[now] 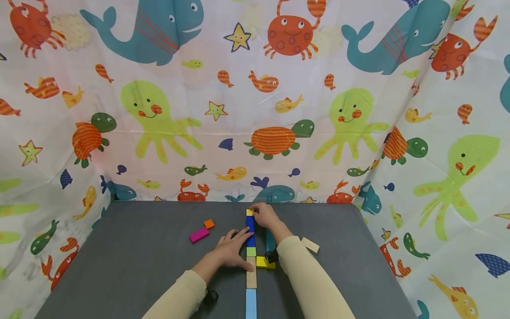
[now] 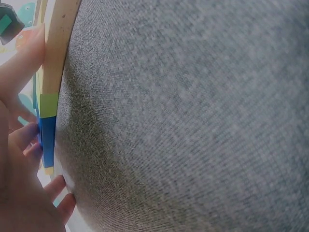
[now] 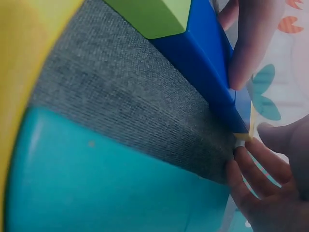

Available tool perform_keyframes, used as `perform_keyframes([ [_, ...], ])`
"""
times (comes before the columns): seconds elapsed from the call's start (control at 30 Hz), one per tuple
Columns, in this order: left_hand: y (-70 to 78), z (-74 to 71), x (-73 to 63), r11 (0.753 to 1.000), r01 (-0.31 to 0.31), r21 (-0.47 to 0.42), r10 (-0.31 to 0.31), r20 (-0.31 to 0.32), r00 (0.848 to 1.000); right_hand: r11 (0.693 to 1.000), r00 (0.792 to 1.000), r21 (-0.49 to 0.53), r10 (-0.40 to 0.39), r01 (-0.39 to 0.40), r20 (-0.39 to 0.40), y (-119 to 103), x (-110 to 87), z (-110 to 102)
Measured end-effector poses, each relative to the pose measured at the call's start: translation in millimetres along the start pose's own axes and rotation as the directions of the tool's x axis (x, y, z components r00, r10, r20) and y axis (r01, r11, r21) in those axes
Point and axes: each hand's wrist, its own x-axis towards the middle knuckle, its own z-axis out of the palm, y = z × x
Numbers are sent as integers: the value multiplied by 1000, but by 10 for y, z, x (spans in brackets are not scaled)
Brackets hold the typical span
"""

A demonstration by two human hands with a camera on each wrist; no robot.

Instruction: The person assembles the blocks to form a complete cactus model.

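Note:
A straight line of blocks runs away from me: a light blue block (image 1: 251,303), wooden blocks (image 1: 251,280), a light green block (image 1: 251,251), dark blue blocks (image 1: 250,241) and a small yellow block (image 1: 249,212) at the far end. My left hand (image 1: 231,251) lies spread along the line's left side, its thumb on a wooden block and its fingertips on the dark blue blocks. At the far end my right hand (image 1: 266,215) pinches the small yellow block, with thumb and index finger beside it in the right wrist view.
Right of the line lie a yellow block (image 1: 264,262) against it, a teal block (image 1: 270,241) partly under my right arm, and a pale wooden block (image 1: 310,245). A magenta block (image 1: 199,235) and an orange block (image 1: 209,224) sit left. A printed curtain (image 1: 235,146) hangs behind the grey table (image 1: 131,261).

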Motion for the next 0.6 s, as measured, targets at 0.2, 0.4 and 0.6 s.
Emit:
perform_keyframes([
  [0.2,-64,53,41,1000,-26,0,26,-20,999,1000,999,24,-4,5,-40,-2,-133,-40],
  [0.4,15,-19,-18,1000,-16,-12,16,-10,1000,997,995,48,-55,59,-85,3,-352,-104],
  [0.6,60,-62,-54,1000,2,-19,-2,11,1000,997,993,3,-82,83,-88,10,-612,-158],
])
